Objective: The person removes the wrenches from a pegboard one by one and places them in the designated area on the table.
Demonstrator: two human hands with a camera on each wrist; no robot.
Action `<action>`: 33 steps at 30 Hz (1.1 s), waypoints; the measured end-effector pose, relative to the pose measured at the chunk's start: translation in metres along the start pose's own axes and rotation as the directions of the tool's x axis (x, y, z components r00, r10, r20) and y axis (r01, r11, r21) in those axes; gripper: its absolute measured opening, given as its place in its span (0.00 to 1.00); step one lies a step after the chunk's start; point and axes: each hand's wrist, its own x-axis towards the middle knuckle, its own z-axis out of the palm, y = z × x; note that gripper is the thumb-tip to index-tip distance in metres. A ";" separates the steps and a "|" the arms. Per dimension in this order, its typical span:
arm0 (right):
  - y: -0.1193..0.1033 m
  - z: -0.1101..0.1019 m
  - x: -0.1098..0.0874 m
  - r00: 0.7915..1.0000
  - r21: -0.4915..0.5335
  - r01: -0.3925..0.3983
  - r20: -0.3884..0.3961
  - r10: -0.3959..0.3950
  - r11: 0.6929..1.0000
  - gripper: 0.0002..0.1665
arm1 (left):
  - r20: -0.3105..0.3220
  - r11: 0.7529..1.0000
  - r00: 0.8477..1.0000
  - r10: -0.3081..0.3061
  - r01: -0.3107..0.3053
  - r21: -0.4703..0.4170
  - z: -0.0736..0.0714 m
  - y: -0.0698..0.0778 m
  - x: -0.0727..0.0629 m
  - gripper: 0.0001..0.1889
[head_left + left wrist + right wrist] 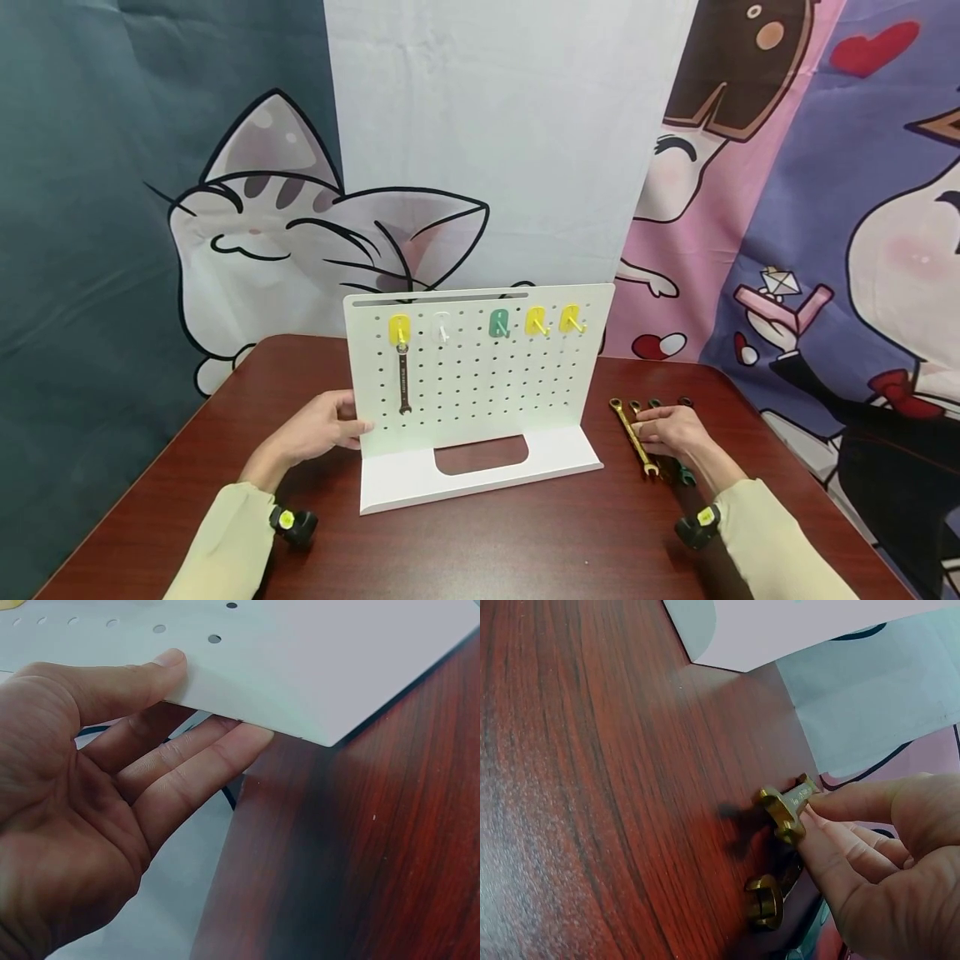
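Note:
A white pegboard [465, 392] stands on the table, and my left hand [322, 429] grips its left edge, thumb in front and fingers behind. From the leftmost yellow hook [400, 327] hangs a dark combination wrench [403, 382]. At the right, my right hand [675, 433] pinches a gold combination wrench [628, 427] between thumb and finger; its open end [784, 814] casts a shadow on the table. A second gold wrench [763, 904] lies beside it. Under the hand is a green wrench [686, 475], partly hidden.
Along the board's top row sit a clear hook [442, 327], a green hook [499, 323] and two more yellow hooks [536, 321]. The board's white base [382, 483] has a cutout. Cartoon-printed cloth [510, 125] hangs behind the brown table [480, 550].

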 end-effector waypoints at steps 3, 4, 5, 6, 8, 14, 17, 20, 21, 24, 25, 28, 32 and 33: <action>0.000 0.001 0.000 1.000 0.005 -0.002 -0.006 0.002 1.000 0.33 | 0.000 1.000 1.000 0.002 -0.002 0.001 0.000 0.000 0.000 0.25; 0.000 0.001 0.000 1.000 0.007 -0.004 -0.008 0.004 1.000 0.33 | -0.001 1.000 1.000 0.000 0.000 -0.002 0.000 0.000 -0.001 0.25; 0.000 0.001 0.000 1.000 0.010 -0.007 -0.013 0.007 1.000 0.33 | 0.000 1.000 1.000 0.001 -0.001 -0.005 0.001 0.000 -0.001 0.25; 0.000 0.001 0.000 1.000 0.009 -0.008 -0.014 0.008 1.000 0.33 | 0.002 1.000 1.000 0.004 -0.004 -0.004 0.001 -0.001 -0.001 0.25; -0.001 0.001 -0.001 1.000 0.015 -0.008 -0.014 0.009 1.000 0.33 | 0.001 1.000 1.000 0.005 -0.005 -0.005 0.000 -0.001 -0.001 0.26; -0.005 -0.002 -0.005 1.000 0.082 -0.014 -0.024 0.016 0.996 0.29 | 0.000 1.000 1.000 0.008 -0.008 -0.007 0.000 0.000 -0.002 0.26; -0.008 -0.004 -0.008 0.999 0.084 0.003 -0.036 0.000 0.996 0.26 | 0.003 1.000 1.000 0.010 -0.010 -0.014 0.001 0.000 -0.002 0.25; -0.013 -0.004 -0.011 0.998 0.083 0.034 -0.049 -0.030 0.996 0.25 | 0.007 1.000 1.000 0.017 -0.017 -0.015 0.000 0.001 -0.002 0.25; -0.014 -0.004 -0.012 0.998 0.079 0.045 -0.051 -0.041 0.996 0.25 | 0.008 1.000 1.000 0.020 -0.020 -0.015 0.000 0.001 -0.002 0.25; -0.019 0.000 -0.014 0.995 0.069 0.085 -0.054 -0.081 0.994 0.25 | 0.010 1.000 1.000 0.025 -0.025 -0.017 0.000 0.001 -0.003 0.25; -0.021 0.003 -0.014 0.994 0.068 0.101 -0.053 -0.098 0.993 0.25 | 0.011 0.999 1.000 0.026 -0.026 -0.018 0.000 0.001 -0.003 0.25; -0.025 0.011 -0.016 0.988 0.078 0.151 -0.040 -0.148 0.986 0.26 | 0.006 1.000 1.000 0.022 -0.022 -0.019 0.000 0.001 -0.003 0.26; -0.032 0.021 -0.020 0.981 0.118 0.195 -0.002 -0.196 0.974 0.26 | 0.001 1.000 1.000 0.014 -0.014 -0.017 0.001 0.001 -0.003 0.26; -0.034 0.023 -0.021 0.977 0.125 0.209 0.013 -0.212 0.970 0.26 | 0.001 1.000 1.000 0.013 -0.013 -0.016 0.001 0.001 -0.002 0.26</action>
